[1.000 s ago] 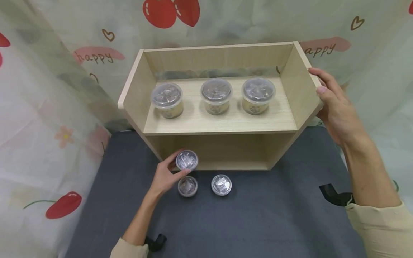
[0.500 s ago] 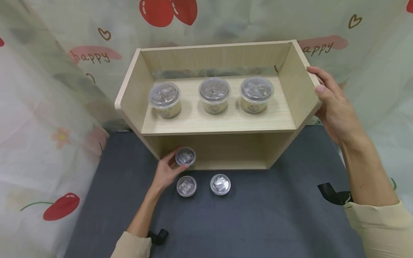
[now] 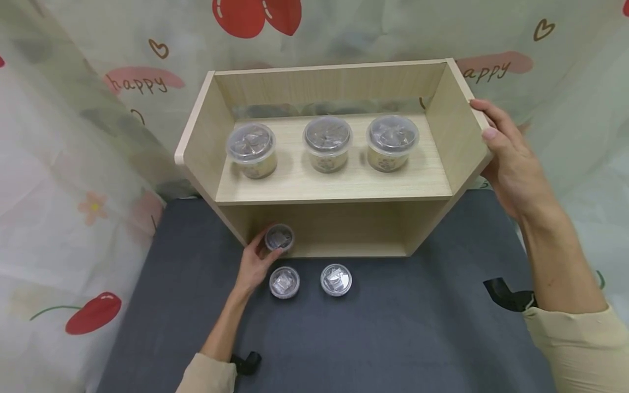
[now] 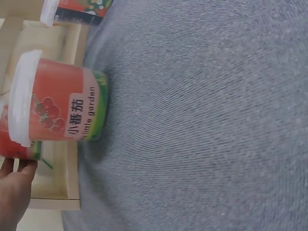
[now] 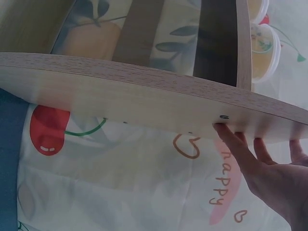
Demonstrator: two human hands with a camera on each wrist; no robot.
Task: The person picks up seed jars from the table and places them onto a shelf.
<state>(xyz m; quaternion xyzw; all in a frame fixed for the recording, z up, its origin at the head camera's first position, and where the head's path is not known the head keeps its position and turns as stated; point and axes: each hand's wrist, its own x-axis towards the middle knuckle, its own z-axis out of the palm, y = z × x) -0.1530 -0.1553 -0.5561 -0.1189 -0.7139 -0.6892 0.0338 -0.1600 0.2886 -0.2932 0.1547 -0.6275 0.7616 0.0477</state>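
My left hand (image 3: 253, 265) grips a small lidded plastic tub (image 3: 279, 237) at the left end of the lower compartment of a pale two-tier wooden shelf (image 3: 334, 188). In the left wrist view, the fingers (image 4: 26, 166) are on that tub's side, and a nearer tub partly covers it. Two more tubs stand on the table before the shelf: a left one (image 3: 284, 282) and a right one (image 3: 336, 280). The left one's red label (image 4: 62, 101) shows tomatoes. My right hand (image 3: 516, 164) rests its thumb and fingertips against the shelf's right side panel (image 5: 144, 103).
On the upper tier stand three larger lidded tubs: left (image 3: 252, 150), middle (image 3: 327, 144) and right (image 3: 392, 143). A dark grey cloth (image 3: 393, 338) covers the table. Behind the shelf hangs a printed curtain (image 3: 344, 33). Black straps are at both wrists.
My left hand has carried the tub slightly left and farther into the lower compartment, lower behind the front edge. My right hand keeps its place on the side panel.
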